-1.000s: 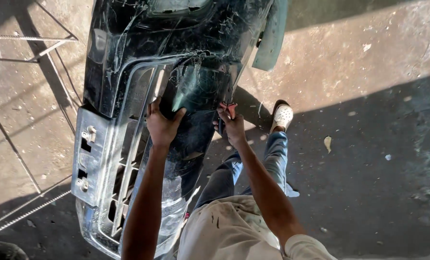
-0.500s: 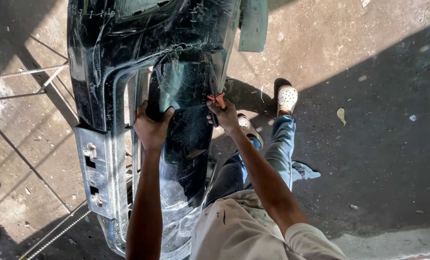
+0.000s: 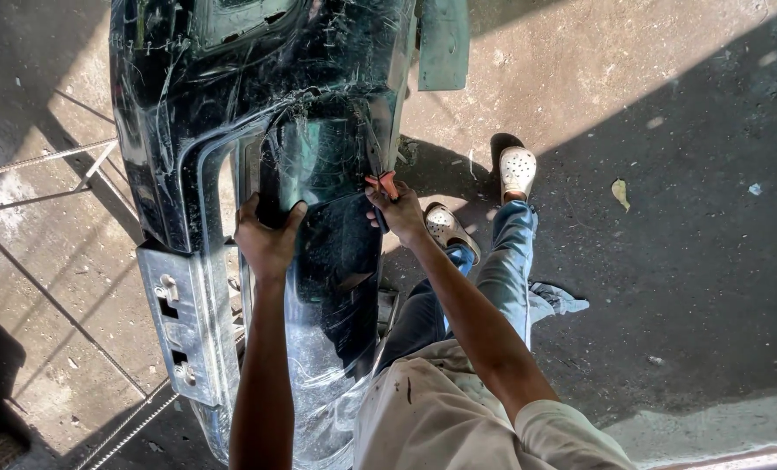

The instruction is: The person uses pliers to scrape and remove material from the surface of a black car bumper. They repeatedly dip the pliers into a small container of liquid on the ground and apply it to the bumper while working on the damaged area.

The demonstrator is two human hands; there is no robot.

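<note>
A large black car bumper (image 3: 232, 104), scratched and glossy, stands on the concrete floor in front of me. My left hand (image 3: 266, 239) grips the edge of its dark inner opening, fingers curled over the rim. My right hand (image 3: 399, 209) holds a small tool with a red-orange handle (image 3: 385, 183) against the bumper's right edge. A grey metal bracket (image 3: 184, 322) with slots is fixed to the bumper's lower left.
My legs in blue jeans (image 3: 510, 261) and white perforated clogs (image 3: 517, 170) stand to the right of the bumper. Thin metal rods (image 3: 40, 161) lie on the floor at the left. A dry leaf (image 3: 621, 193) lies in the shade at the right.
The view has shifted so the bumper sits further left and higher. Both hands stay on the bumper; the right hand has moved slightly up along its right edge with the tool.
</note>
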